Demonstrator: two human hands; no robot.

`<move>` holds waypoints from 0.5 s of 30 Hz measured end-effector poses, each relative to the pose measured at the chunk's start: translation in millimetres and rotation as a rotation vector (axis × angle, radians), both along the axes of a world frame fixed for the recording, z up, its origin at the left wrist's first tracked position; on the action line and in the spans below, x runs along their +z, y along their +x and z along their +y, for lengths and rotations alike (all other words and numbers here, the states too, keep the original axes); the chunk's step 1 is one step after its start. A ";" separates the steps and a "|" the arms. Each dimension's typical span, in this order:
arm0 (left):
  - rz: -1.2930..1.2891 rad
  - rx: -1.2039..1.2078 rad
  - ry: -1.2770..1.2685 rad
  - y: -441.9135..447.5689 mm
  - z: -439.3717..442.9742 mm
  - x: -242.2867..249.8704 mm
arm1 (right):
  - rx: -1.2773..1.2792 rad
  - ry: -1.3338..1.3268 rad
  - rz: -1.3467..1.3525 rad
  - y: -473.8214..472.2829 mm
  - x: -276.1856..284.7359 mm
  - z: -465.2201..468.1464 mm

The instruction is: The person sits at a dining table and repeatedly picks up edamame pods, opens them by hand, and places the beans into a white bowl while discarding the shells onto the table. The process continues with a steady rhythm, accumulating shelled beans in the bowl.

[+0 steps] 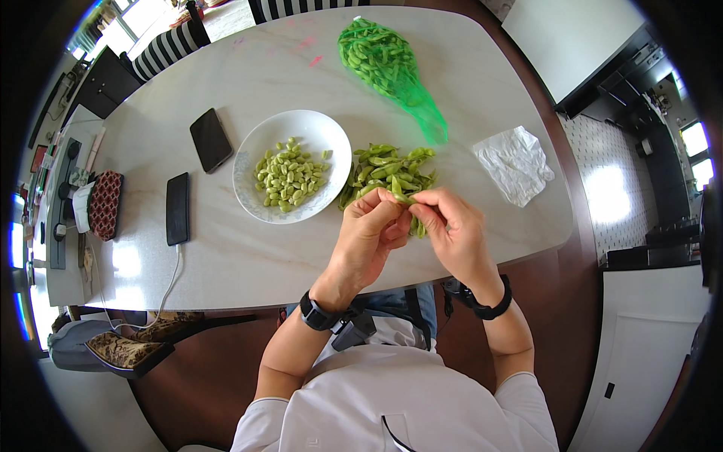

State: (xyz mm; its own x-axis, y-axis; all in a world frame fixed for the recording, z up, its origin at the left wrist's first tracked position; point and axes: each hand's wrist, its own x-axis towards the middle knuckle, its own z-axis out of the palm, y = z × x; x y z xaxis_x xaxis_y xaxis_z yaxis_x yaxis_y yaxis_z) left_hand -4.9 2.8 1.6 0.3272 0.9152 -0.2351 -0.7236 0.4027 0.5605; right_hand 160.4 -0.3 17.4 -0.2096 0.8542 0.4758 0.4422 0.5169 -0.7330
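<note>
Between the fingertips of both hands is a green edamame pod (402, 198). My left hand (373, 231) pinches its left end, and my right hand (452, 226) grips its right end with thumb and forefinger. Just beyond the hands lies a pile of unshelled pods (390, 166) on the table, partly hidden by my fingers. To the left, touching or nearly touching the pile, stands a white plate (248, 198) with a floral rim. Shelled green beans (291, 175) are heaped on it. A green mesh bag (384, 62) full of pods lies farther back.
The pale marbled table (271, 260) carries a crumpled white tissue (517, 164) at right. A black smartphone (211, 140) lies left of the plate; another phone (178, 209) has a white cable attached. A patterned pouch (106, 205) sits at far left. Striped chairs (169, 51) stand behind.
</note>
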 end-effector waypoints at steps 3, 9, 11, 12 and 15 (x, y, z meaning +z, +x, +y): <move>0.039 0.005 0.042 0.3 -0.1 5.5 | -0.011 -0.139 0.127 2.5 -3.0 3.4; 0.148 0.107 0.103 4.5 -2.3 3.4 | 0.040 -0.442 0.275 10.0 -1.9 3.1; 0.178 0.095 0.117 5.2 -1.6 -0.8 | 0.074 -0.466 0.337 9.2 -1.6 2.7; 0.160 0.107 0.146 5.1 -1.7 -2.6 | 0.101 -0.466 0.375 8.1 -1.7 2.6; 0.181 0.131 0.124 5.3 -0.7 -5.5 | 0.022 -0.249 0.313 1.6 -2.7 3.1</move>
